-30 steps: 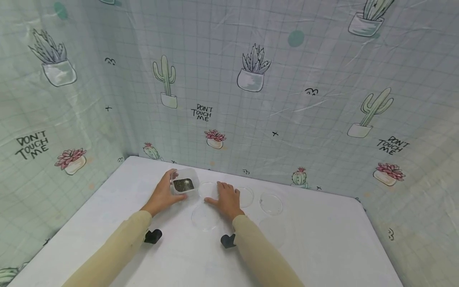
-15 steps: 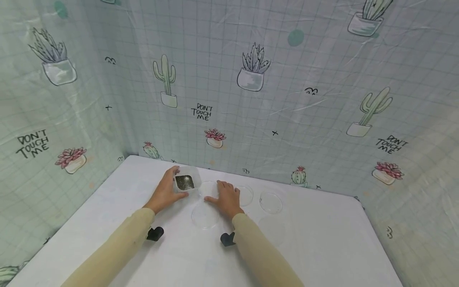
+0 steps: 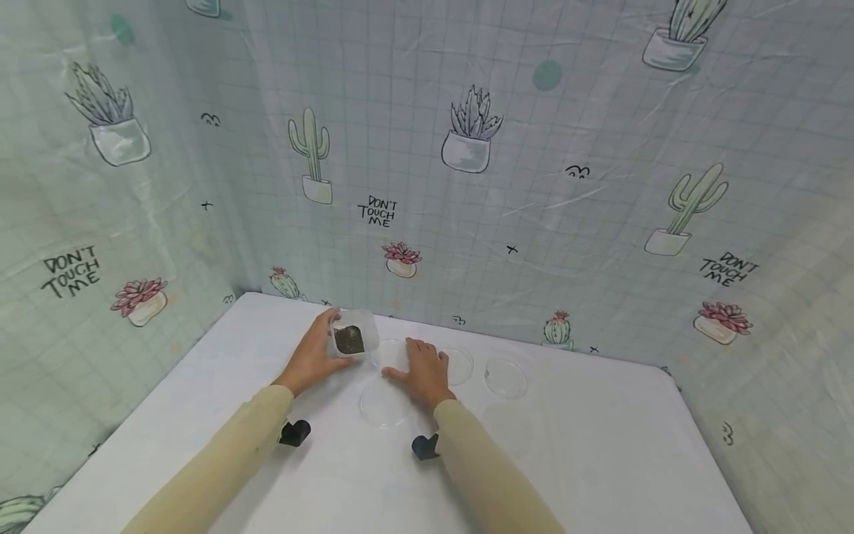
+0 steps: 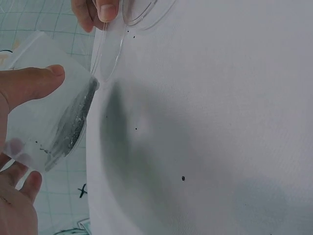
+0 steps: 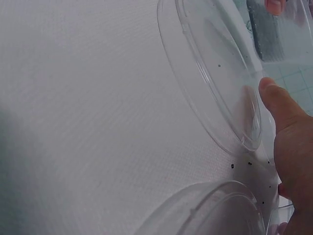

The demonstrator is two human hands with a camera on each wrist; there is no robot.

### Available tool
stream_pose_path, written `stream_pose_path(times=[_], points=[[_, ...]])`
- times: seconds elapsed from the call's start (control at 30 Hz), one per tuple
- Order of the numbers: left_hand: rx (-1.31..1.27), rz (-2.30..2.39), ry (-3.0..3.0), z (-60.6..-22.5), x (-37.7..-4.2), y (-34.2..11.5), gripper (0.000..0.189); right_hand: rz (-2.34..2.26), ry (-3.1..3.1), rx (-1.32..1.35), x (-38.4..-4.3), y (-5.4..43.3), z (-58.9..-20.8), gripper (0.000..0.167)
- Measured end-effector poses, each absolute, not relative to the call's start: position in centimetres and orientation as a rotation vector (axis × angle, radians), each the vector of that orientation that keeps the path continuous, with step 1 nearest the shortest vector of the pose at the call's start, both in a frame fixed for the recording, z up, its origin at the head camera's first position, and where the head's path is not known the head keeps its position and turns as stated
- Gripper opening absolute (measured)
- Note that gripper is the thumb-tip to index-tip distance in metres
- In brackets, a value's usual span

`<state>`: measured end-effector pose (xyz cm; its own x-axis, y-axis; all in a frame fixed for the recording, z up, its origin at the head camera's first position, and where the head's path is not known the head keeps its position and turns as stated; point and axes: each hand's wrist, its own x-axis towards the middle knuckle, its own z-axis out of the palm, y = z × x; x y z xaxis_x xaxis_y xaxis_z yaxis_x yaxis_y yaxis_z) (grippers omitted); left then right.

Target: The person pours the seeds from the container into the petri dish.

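Fingers of the left hand (image 3: 319, 354) grip a tilted clear squarish plastic tub (image 3: 367, 325) of dark grains (image 3: 349, 340), right hand (image 3: 425, 373) spread wide at a clear round dish (image 3: 388, 354) on the white surface (image 3: 634, 445), probably a pouring step, so gentle tilting next imo.
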<state>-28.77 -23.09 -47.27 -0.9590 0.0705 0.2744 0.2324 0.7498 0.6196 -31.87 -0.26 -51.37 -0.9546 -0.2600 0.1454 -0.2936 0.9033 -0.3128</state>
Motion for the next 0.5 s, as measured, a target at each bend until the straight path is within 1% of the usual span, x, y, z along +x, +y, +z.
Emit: stream_pose_path(times=[0.3, 0.5], points=[[-0.282, -0.986, -2.705, -47.11, -29.2, -22.87, 0.098, 0.52, -2.98, 0.421, -31.63, -0.41, -51.51, 0.087], [-0.307, -0.94, -2.692, -46.74, -29.26, -22.65, 0.098, 0.519, -2.965, 0.442, -31.92, -0.41, -51.73, 0.086]])
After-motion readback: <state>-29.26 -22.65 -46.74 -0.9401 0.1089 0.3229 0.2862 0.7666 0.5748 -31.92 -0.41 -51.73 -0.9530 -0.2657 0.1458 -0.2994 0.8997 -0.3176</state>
